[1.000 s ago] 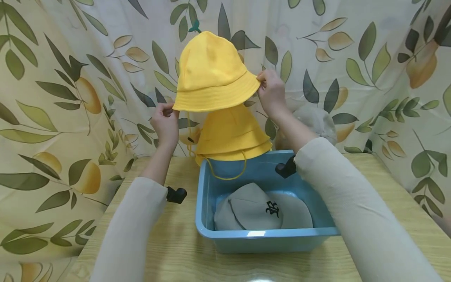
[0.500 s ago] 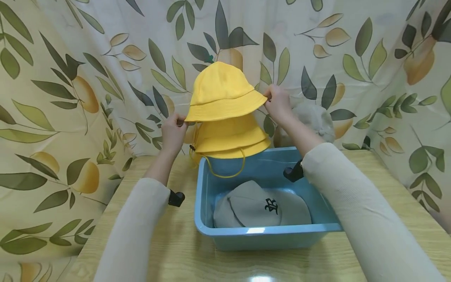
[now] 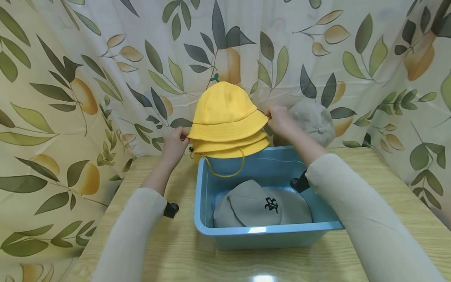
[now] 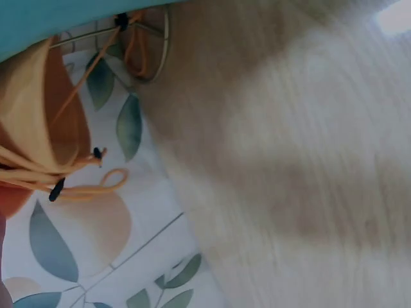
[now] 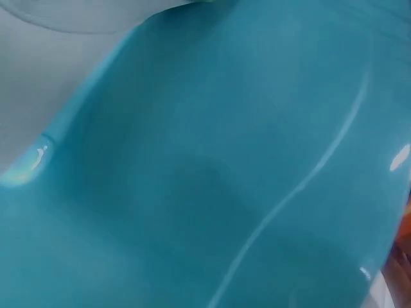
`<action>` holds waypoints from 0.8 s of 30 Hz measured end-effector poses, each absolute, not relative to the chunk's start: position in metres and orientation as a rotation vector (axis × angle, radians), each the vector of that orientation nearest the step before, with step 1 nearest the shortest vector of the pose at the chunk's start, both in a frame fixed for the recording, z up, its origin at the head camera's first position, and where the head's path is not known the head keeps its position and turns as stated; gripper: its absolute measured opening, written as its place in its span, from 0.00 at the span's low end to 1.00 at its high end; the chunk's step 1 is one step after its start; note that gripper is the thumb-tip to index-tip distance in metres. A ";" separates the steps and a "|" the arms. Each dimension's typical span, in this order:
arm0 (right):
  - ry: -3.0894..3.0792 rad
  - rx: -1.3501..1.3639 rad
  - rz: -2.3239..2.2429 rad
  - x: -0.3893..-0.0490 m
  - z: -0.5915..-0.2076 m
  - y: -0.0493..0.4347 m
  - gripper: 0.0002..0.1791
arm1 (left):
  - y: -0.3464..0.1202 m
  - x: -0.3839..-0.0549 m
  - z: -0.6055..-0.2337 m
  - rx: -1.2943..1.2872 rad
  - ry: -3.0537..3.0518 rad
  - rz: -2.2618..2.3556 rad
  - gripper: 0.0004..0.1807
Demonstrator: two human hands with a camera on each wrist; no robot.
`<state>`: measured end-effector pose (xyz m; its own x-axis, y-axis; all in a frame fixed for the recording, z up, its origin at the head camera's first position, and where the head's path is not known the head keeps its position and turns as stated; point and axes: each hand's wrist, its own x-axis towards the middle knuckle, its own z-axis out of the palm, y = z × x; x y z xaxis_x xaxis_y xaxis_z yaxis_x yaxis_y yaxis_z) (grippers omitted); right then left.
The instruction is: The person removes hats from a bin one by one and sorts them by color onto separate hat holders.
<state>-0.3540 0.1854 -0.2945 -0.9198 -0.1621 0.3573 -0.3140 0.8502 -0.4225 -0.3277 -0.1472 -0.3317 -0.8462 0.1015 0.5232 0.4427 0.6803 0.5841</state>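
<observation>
A yellow bucket hat [image 3: 225,111] with a small green sprout on its crown sits over a stack of other yellow hats [image 3: 232,148] behind the bin. My left hand [image 3: 175,145] pinches its brim at the left, and my right hand [image 3: 280,119] pinches the brim at the right. Cords with dark toggles hang from the stack; in the left wrist view the cords [image 4: 77,179] dangle beside the hat brims. A grey cap [image 3: 253,205] with a black letter lies in the blue plastic bin [image 3: 260,233]. The lower hats are mostly covered by the top one.
Another grey cap [image 3: 313,121] stands behind the bin at the right, partly hidden by my right arm. The wooden table [image 3: 176,243] stretches around the bin. A leaf-patterned curtain [image 3: 141,78] hangs behind and at both sides.
Both hands have lowered the top yellow hat, moving it down and slightly right onto the stack. The bin and the grey caps stay where they were.
</observation>
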 end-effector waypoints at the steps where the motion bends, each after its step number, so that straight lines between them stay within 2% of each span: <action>1: -2.748 0.369 0.687 -0.353 -0.296 0.186 0.10 | -0.147 -0.327 -0.335 -0.429 -2.441 -1.010 0.03; 14: -2.818 0.559 0.428 -0.350 -0.309 0.192 0.08 | -0.140 -0.322 -0.365 -0.493 -2.416 -1.060 0.03; 24: -2.847 0.600 0.373 -0.349 -0.308 0.191 0.06 | -0.146 -0.316 -0.367 -0.542 -2.450 -0.882 0.06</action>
